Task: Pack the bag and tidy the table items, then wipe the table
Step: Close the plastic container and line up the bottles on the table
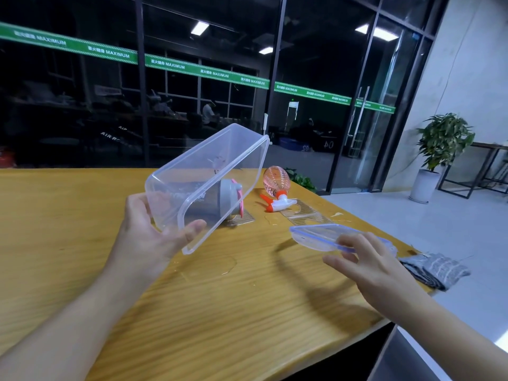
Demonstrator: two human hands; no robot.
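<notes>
Two hands are in view above the wooden table [82, 243]. Your left hand [148, 237] grips the clear plastic container [209, 182] at its near corner, thumb curled over the rim and fingers behind the wall; the container is lifted off the table and tilted, its open mouth facing right and toward you. Your right hand [368, 262] holds the clear lid [324, 237] with the blue clips, fingers spread over its near edge; the lid appears raised slightly off the table, casting a shadow below, and sits well apart from the container. Behind the container, seen partly through its wall, a grey bottle [217, 199] with pink trim lies on its side. To its right, a pink spray bottle [275, 182] with a white and orange trigger head lies on the table. Clear ribbed trays [302, 215] lie flat just beside the spray head. A grey cloth [434, 269] lies at the table's right edge. Small puddles of liquid [220, 266] mark the tabletop below the container.
</notes>
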